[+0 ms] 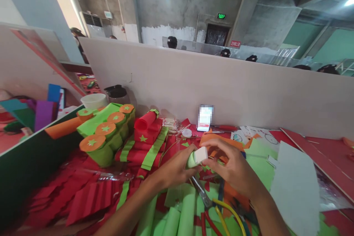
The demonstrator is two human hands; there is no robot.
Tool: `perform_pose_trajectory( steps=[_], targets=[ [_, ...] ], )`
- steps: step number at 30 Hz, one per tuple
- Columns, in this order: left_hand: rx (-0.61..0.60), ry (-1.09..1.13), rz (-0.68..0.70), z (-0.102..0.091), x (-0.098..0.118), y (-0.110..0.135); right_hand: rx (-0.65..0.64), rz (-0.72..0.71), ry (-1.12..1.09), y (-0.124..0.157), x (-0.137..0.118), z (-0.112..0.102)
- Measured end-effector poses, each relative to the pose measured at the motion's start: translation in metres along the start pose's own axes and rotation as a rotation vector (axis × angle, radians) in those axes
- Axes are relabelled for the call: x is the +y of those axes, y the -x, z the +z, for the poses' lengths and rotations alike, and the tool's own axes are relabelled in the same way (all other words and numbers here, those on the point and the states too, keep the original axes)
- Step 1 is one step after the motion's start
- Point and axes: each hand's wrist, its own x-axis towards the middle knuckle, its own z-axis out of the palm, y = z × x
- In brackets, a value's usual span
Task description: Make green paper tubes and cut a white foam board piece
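My left hand [174, 169] and my right hand [235, 167] meet over the middle of the table. Both are closed on a small white and green object [197, 156], perhaps a glue stick; the left grips its green end, the right pinches its white end. Below them lie green paper rolls [179, 217], pliers [203, 193] and scissors with yellow and red handles [221, 215].
Green paper tubes with orange star-topped lids [106, 132] and red rolled paper craft [146, 132] stand at left. A phone [205, 118] leans against the beige partition [221, 84]. Red, green and white paper sheets [295, 188] cover the table. A white cup [94, 100] stands behind.
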Motion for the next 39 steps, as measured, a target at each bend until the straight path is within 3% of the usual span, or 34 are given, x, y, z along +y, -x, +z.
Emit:
perform_pose_trajectory(
  steps=[6, 17, 24, 29, 39],
  targets=[
    [-0.005, 0.010, 0.052, 0.002, -0.005, 0.001, -0.126, -0.034, 0.134, -0.003, 0.002, 0.007],
    [-0.040, -0.005, -0.012, 0.000, -0.004, 0.000, -0.073, -0.056, 0.178, -0.005, 0.006, 0.011],
    [-0.071, -0.038, -0.084, -0.002, -0.006, 0.002, -0.019, 0.009, 0.222, -0.007, 0.009, 0.011],
    [-0.103, -0.230, -0.087, -0.005, -0.008, 0.004, -0.073, 0.137, 0.273, -0.008, 0.020, 0.006],
    [-0.084, -0.848, 0.137, -0.002, 0.007, -0.003, -0.122, 0.220, 0.138, -0.011, 0.027, 0.007]
  ],
)
